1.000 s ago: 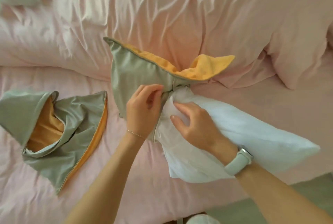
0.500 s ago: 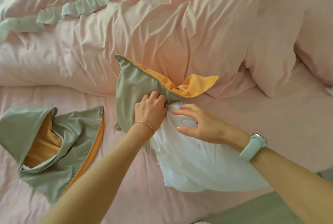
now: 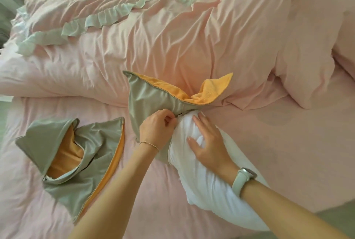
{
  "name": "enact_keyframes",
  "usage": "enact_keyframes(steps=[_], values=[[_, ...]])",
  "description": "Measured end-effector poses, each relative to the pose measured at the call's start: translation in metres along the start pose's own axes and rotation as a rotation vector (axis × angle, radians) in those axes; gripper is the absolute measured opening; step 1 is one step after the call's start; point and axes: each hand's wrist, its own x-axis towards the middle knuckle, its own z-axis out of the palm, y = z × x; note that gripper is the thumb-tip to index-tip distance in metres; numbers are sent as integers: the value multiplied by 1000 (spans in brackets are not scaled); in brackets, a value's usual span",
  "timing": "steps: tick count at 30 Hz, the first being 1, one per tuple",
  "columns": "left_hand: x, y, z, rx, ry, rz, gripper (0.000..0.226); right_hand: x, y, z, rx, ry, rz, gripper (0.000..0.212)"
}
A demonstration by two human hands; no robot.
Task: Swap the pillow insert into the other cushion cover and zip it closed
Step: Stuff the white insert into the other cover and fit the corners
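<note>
A sage-green cushion cover with an orange inner side (image 3: 151, 98) lies in the middle of the bed. The white pillow insert (image 3: 207, 177) sticks out of its opening toward me, its far end tucked inside. My left hand (image 3: 156, 130) pinches the cover's edge at the opening, fingers curled. My right hand (image 3: 208, 142) lies flat on the insert with spread fingers, pressing it down near the opening. A second cover of the same green and orange (image 3: 76, 163) lies crumpled and empty at the left, its zip opening gaping.
The pink sheet (image 3: 288, 152) covers the bed. A bunched pink duvet with a pale green frill (image 3: 107, 19) lies along the back, a pink pillow (image 3: 311, 50) at the right. Green floor shows at the bottom right.
My right hand has come down from hovering onto the insert and now presses it flat. My left hand has tightened on the cover's edge. The view has tilted up, showing more of the duvet.
</note>
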Motion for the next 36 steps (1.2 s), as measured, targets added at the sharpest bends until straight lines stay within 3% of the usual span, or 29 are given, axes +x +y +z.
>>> enact_keyframes(steps=[5,10,13,17,19,23,27,30,34,36], values=[[-3,8,12,25,149,94,22,-5,9,-7,130,-146,-1,62],[1,21,10,126,254,268,16,-9,7,-15,125,-214,-89,52],[6,17,1,97,155,113,14,-5,-2,-7,112,-234,-178,51],[4,1,-19,-332,147,-110,6,17,-11,21,-36,-311,-247,54],[0,-13,-27,-522,147,-176,16,28,-20,44,-165,-354,-252,51],[-20,-45,-37,-683,135,-256,20,54,-38,86,-409,-447,-196,42],[-25,-77,-45,-790,252,-496,25,52,-52,114,-536,-438,-286,47],[-29,-96,-48,-875,298,-646,27,12,-63,105,-441,-418,-418,58],[-43,-101,-45,-913,289,-684,23,-3,-70,48,-107,-391,-210,57],[-45,-99,-44,-893,302,-668,22,5,-62,20,-275,-470,-77,68]])
